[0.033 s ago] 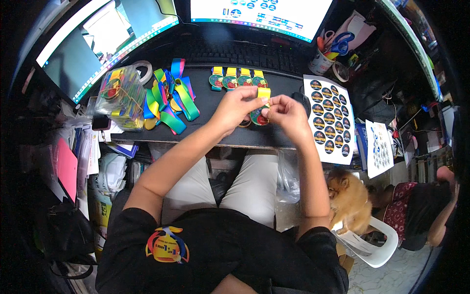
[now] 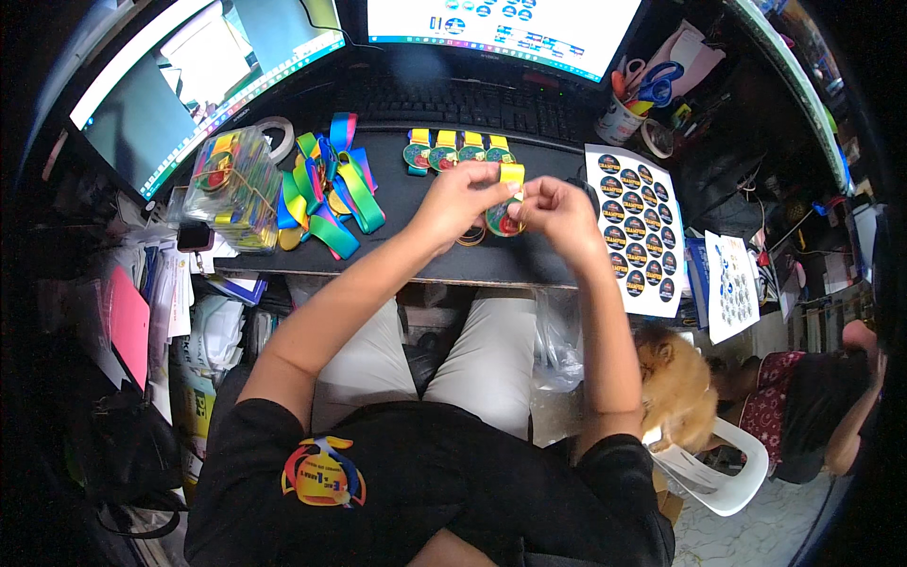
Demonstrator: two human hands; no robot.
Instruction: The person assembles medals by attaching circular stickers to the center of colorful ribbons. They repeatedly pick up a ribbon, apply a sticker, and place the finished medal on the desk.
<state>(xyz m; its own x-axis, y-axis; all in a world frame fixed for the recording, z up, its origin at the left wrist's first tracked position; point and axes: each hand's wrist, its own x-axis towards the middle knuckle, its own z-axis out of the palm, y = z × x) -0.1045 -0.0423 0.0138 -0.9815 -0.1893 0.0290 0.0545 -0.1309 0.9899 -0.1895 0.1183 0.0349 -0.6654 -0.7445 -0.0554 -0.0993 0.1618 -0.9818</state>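
Observation:
A medal (image 2: 504, 219) with a green and red face hangs between my two hands above the desk edge. My left hand (image 2: 465, 203) pinches the yellow ribbon (image 2: 511, 174) at its top. The thumb and fingers of my right hand (image 2: 563, 214) are closed at the medal's upper right edge, where ribbon and medal meet. My fingers partly hide that join. Just beyond my left hand, a row of several similar medals (image 2: 444, 157) lies on the black desk, each with a folded yellow ribbon. Some round edges (image 2: 471, 235) show below my left hand.
Left on the desk are a pile of multicoloured ribbons (image 2: 331, 194) and a clear box of medals (image 2: 231, 189). A sheet of round stickers (image 2: 635, 231) lies at the right. Behind sit a keyboard (image 2: 453, 104) and a cup of scissors (image 2: 619, 123). A small brown dog (image 2: 680, 392) rests on a white chair (image 2: 737, 477).
My hands and the medal have shifted very slightly up and to the right. Both hands keep their hold.

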